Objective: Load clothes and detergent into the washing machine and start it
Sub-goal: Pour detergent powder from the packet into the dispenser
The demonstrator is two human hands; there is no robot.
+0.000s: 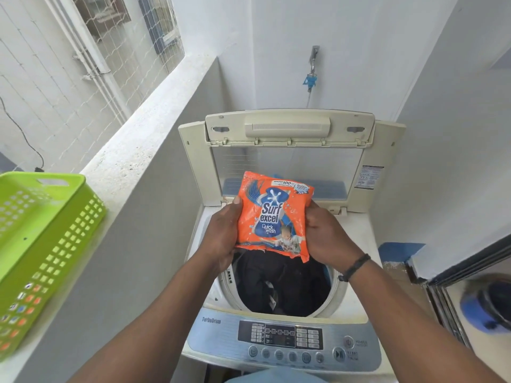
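An orange detergent packet is held upright over the open drum of a top-loading washing machine. My left hand grips its left edge and my right hand grips its right edge. Dark clothes lie inside the drum below the packet. The machine's lid stands folded up at the back. The control panel with buttons runs along the front.
A green perforated basket sits on the white ledge to the left. A tap with a blue hose fitting is on the back wall. A wall and a metal-framed door stand to the right.
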